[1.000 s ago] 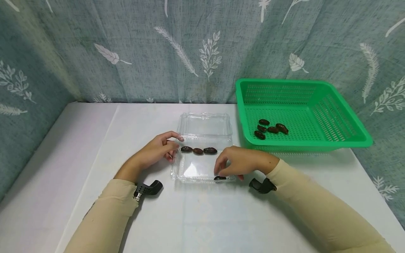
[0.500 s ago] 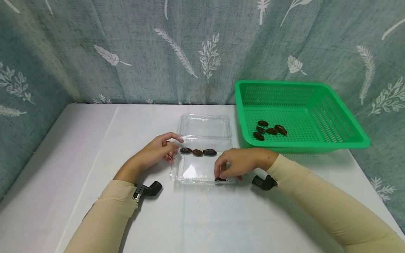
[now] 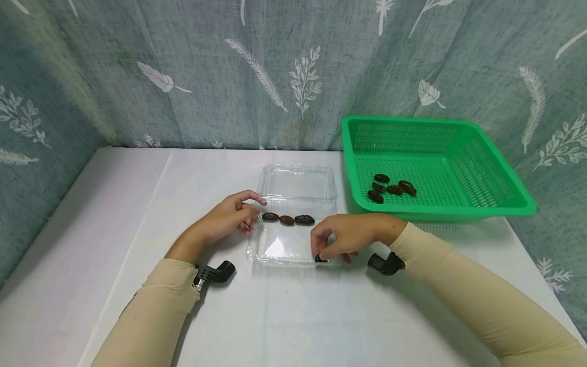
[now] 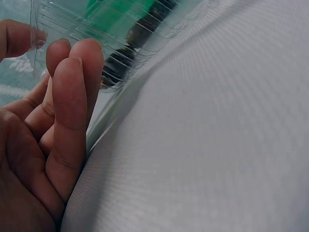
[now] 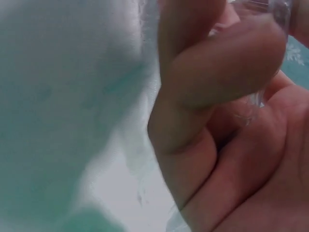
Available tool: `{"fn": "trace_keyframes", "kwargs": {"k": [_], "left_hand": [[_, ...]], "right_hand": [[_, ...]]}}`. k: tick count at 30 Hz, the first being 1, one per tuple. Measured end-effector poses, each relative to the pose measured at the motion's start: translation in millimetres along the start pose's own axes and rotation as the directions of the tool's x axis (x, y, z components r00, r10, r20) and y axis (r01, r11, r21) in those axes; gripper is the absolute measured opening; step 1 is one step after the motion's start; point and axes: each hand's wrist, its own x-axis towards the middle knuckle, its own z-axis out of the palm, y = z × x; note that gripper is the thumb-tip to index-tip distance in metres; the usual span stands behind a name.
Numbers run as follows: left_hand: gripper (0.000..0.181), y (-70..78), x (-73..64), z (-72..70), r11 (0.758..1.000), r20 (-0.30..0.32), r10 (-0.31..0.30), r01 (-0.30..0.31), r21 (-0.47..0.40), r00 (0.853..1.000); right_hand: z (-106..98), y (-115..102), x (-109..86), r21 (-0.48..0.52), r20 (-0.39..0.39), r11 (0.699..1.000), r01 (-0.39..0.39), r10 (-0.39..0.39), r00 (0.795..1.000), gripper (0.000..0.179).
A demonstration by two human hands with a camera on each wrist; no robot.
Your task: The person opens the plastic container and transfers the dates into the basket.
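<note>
A clear plastic clamshell box (image 3: 279,247) lies open on the table, its lid (image 3: 298,181) folded back. Three dark brown dates (image 3: 304,219) form a row across its base. My left hand (image 3: 229,219) grips the box's left edge; in the left wrist view its curled fingers (image 4: 70,96) overlap the clear wall. Over the front right corner, my right hand (image 3: 348,234) pinches another date (image 3: 321,259) between thumb and fingertips, close to the base. Only part of this date shows. In the right wrist view the fingers (image 5: 227,67) are bent and hide it.
A green perforated basket (image 3: 440,210) stands at the back right with several dates (image 3: 394,189) at its left end. A white cloth (image 3: 293,316) covers the table, and a patterned curtain (image 3: 192,76) hangs behind it. Black wrist mounts (image 3: 387,264) project from both sleeves.
The date at the front right corner shifts slightly under my right fingertips, and less of it shows now. My left hand keeps its place at the box.
</note>
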Motion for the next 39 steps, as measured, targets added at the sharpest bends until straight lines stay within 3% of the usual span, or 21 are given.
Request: {"fn": "trace_keyframes", "kwargs": {"k": [9,16,21,28,30,32,36,39], "left_hand": [[0.033,0.8,1.0,-1.1,1.0,0.005,-0.008,0.008,0.0,1.0],[0.033,1.3,0.7,-0.8,1.0,0.007,-0.009,0.009,-0.007,1.0],[0.034,-0.5,0.9,-0.2,1.0,0.012,-0.012,0.012,-0.009,1.0],[0.033,-2.1,0.6,-1.0,1.0,0.0,-0.001,0.001,-0.015,1.0],[0.034,-2.2,0.1,-0.5,1.0,0.001,-0.004,0.004,-0.014,1.0],[0.034,-1.3,-0.5,0.2,1.0,0.0,-0.001,0.001,-0.015,1.0],[0.034,1.2,-0.6,1.4,1.0,-0.005,0.012,-0.012,-0.017,1.0],[0.035,2.5,-0.5,2.1,1.0,0.0,0.009,-0.009,-0.018,1.0]], "right_hand": [[2,3,-1.1,0.068,-0.033,0.998,0.015,-0.013,0.999,0.006],[6,4,-9.8,0.048,-0.137,0.999,0.021,-0.014,0.991,0.007],[10,-2,-29.6,0.002,-0.252,0.999,0.04,-0.038,0.967,0.012],[8,-9,-54.1,-0.038,-0.393,0.998,0.057,-0.067,0.917,0.017],[6,-9,-59.9,-0.049,-0.432,0.996,0.078,-0.092,0.897,0.02],[3,-8,-66.1,-0.065,-0.485,0.991,0.119,-0.135,0.864,0.02],[-5,-5,-78.7,-0.114,-0.612,0.972,0.203,-0.23,0.757,0.018],[-13,1,-86.9,-0.13,-0.694,0.968,0.216,-0.244,0.677,0.018]]}}
